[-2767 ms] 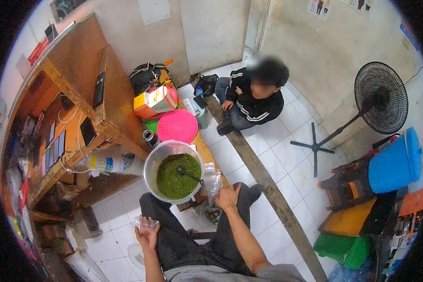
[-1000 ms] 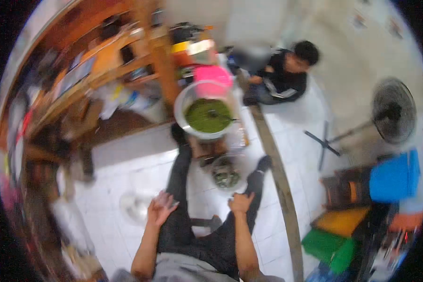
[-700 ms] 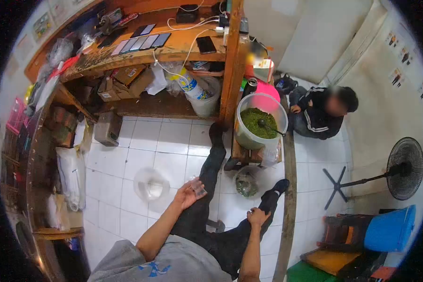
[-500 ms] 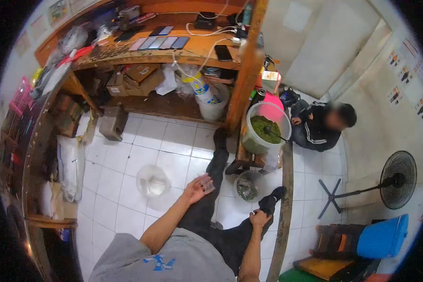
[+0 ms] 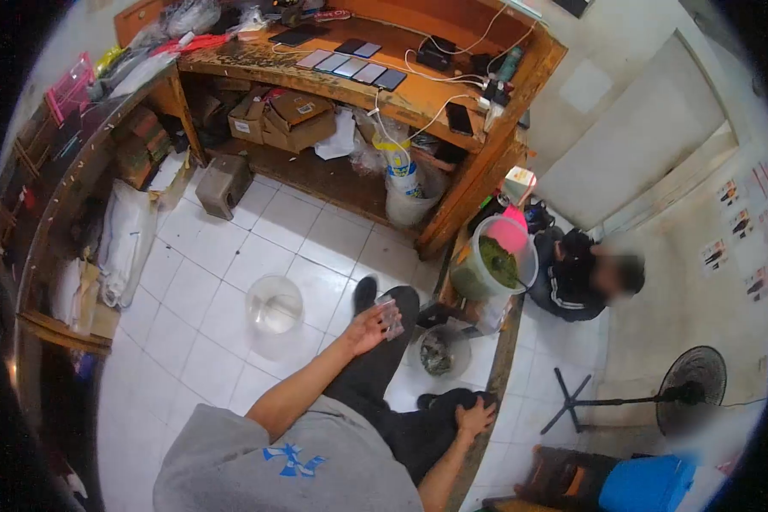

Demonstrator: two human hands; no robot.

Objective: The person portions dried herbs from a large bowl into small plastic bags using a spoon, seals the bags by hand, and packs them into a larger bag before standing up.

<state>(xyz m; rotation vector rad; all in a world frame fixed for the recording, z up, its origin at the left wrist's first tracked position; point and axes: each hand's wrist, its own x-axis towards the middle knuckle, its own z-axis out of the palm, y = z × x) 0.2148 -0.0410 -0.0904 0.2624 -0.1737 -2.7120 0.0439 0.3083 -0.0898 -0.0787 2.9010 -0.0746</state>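
Note:
My left hand [image 5: 368,332] is closed around a small clear plastic packet [image 5: 391,317], held over my left thigh. What is inside the packet is too unclear to tell. My right hand [image 5: 475,416] rests with fingers spread on my bent right knee [image 5: 452,408]. On the floor left of my left hand stands a translucent white bucket [image 5: 274,320]. Between my legs sits a clear tub [image 5: 439,352] with grey, crumpled-looking contents. Beyond it, a large tub [image 5: 478,286] on a low wooden bench holds a green mass [image 5: 497,261] and a pink piece [image 5: 509,229].
A wooden counter [image 5: 316,85] with several phones and cables spans the far side. Cardboard boxes [image 5: 294,119] lie on its lower shelf. A person [image 5: 572,277] sits on the floor at right, near a standing fan [image 5: 691,390]. A blue plastic item [image 5: 647,485] lies at lower right.
My right hand has gone from my lower leg near the foot to my knee. My right foot is drawn back. The camera view has turned; my left hand still holds the packet.

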